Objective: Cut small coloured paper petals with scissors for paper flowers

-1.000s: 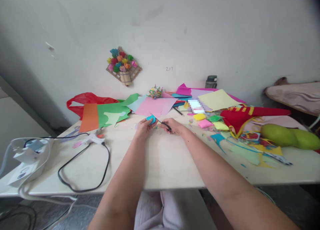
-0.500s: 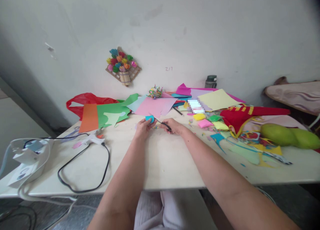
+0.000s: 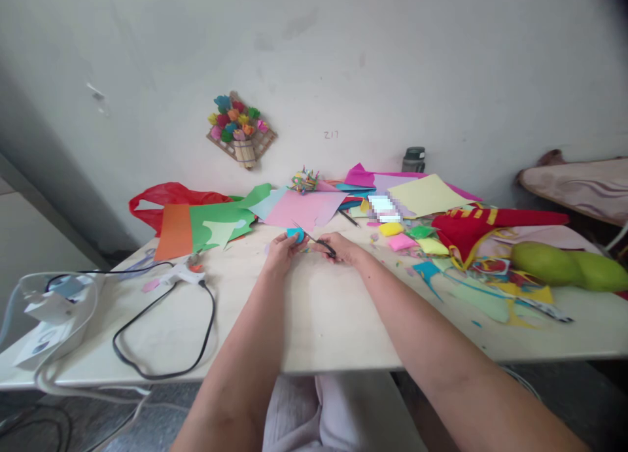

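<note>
Between the fingers of my left hand [image 3: 281, 252] is a small piece of blue paper [image 3: 295, 234], pinched near its lower edge. My right hand [image 3: 340, 248] is closed round the black handles of a pair of scissors [image 3: 314, 240]. The blades point up and left and meet the right edge of the blue paper. Both hands are over the middle of the table, just in front of a pink paper sheet [image 3: 307, 207]. Small paper scraps lie under and between the hands, partly hidden by them.
A white glue gun [image 3: 184, 271] with a black cord lies left on the table [image 3: 324, 334], near orange and green sheets [image 3: 216, 216]. To the right are coloured packets [image 3: 402, 242], paper offcuts [image 3: 471, 295], red cloth [image 3: 466, 233] and a green rounded object [image 3: 564, 267]. A bottle [image 3: 413, 159] stands behind.
The blue paper has turned slightly in my left hand against the scissors' blades. Both hands stay in nearly the same place, and the rest of the table looks unchanged.
</note>
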The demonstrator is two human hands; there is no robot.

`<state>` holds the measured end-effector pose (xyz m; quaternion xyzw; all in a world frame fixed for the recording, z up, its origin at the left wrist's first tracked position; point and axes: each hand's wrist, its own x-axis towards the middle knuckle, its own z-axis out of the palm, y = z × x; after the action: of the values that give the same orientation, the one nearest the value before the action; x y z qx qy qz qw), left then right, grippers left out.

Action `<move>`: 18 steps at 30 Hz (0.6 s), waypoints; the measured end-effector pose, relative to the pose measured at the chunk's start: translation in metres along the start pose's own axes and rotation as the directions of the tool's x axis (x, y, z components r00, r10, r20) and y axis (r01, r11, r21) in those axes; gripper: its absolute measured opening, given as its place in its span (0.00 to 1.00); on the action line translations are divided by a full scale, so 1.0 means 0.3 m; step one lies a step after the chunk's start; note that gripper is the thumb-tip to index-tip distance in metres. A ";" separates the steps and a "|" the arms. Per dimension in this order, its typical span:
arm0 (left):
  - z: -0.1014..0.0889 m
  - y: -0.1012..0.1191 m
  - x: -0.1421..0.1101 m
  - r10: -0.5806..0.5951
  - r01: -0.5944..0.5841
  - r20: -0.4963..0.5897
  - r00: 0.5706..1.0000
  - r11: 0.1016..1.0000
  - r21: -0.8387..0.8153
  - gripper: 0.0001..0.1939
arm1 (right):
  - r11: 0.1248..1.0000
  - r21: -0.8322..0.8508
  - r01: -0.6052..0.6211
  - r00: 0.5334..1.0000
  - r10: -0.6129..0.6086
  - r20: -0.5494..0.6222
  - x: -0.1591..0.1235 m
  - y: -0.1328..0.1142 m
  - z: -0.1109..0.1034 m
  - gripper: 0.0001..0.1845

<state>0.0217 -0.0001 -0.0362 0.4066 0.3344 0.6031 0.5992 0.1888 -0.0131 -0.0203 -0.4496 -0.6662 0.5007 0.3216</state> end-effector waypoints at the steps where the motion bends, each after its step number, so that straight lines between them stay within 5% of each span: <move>1: 0.000 0.000 0.001 0.001 -0.001 0.001 1.000 1.000 -0.002 0.03 | 1.000 -0.002 0.002 1.000 -0.002 -0.005 -0.001 -0.002 0.001 0.15; 18: -0.002 0.004 0.003 0.006 -0.007 -0.048 0.999 1.000 -0.022 0.05 | 1.000 -0.002 -0.015 1.000 0.015 -0.012 -0.013 -0.024 0.005 0.16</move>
<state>0.0206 0.0007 -0.0355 0.3864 0.3406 0.6183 0.5936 0.1870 -0.0180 -0.0138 -0.4579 -0.6614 0.4997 0.3213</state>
